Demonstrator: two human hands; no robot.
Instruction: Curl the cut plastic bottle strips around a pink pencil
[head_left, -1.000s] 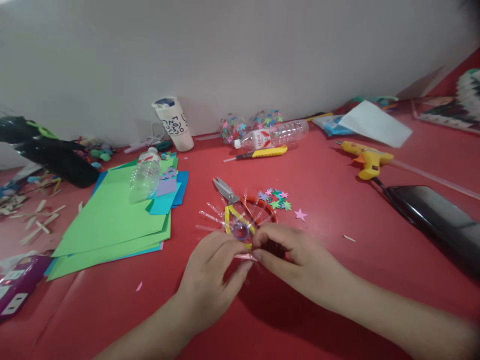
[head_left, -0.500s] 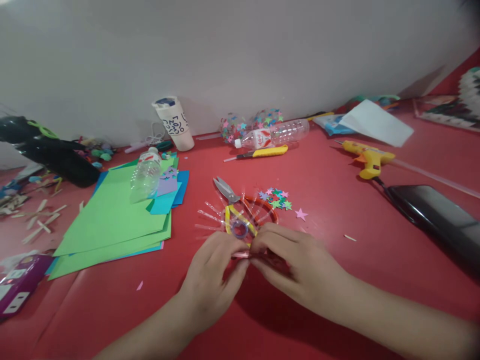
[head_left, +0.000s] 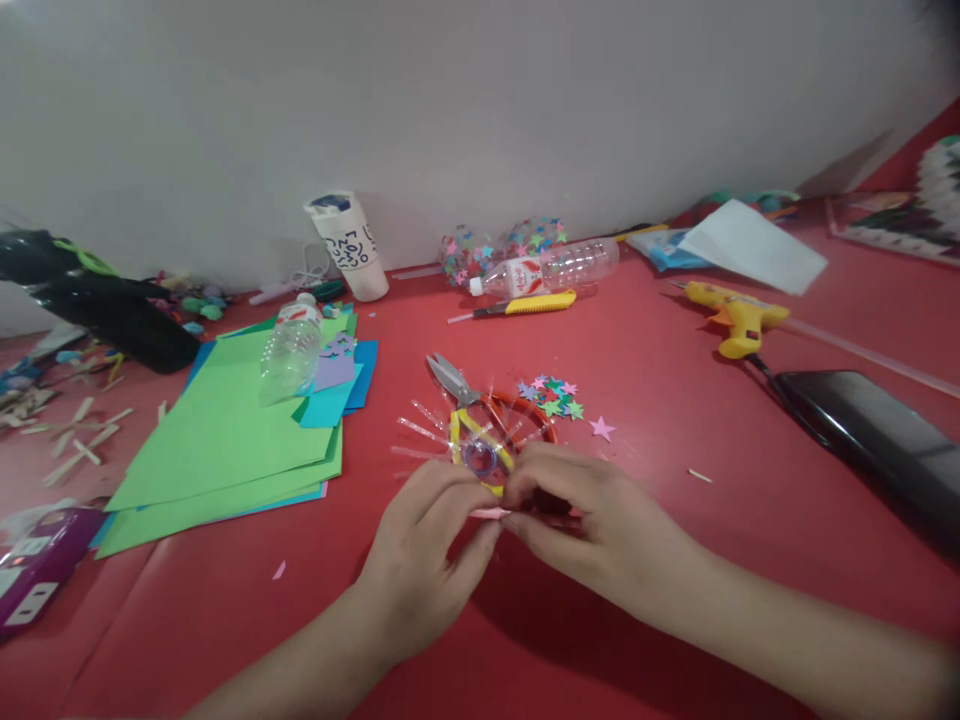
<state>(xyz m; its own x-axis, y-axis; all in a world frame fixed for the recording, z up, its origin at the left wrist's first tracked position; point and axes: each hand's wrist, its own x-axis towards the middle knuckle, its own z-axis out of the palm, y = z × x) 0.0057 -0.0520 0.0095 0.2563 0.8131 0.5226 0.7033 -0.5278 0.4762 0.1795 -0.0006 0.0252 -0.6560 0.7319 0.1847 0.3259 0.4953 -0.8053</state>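
Just in front of me, my left hand (head_left: 431,555) and my right hand (head_left: 592,515) meet fingertip to fingertip. Between their thumbs and fingers they pinch a thin pink strip (head_left: 489,514); the rest of it is covered by my fingers. Right behind my fingertips lies a clear plastic piece cut into a fringe of strips, with a purple ring (head_left: 481,458) at its middle. It rests over a pair of scissors (head_left: 454,380) with orange and yellow handles. Small coloured paper stars (head_left: 553,395) lie in a pile beyond my right hand, with one pink star (head_left: 602,429) apart.
Green paper sheets (head_left: 225,420) lie left under a clear bottle (head_left: 292,350). Another bottle (head_left: 551,270) and a yellow cutter (head_left: 540,303) lie near the wall. A white tumbler (head_left: 350,250) stands there. At right are a yellow glue gun (head_left: 739,315) and a black device (head_left: 862,420).
Both hands stay in nearly the same place. The pink strip between the fingertips has turned slightly, and my fingers have shifted a little on it.
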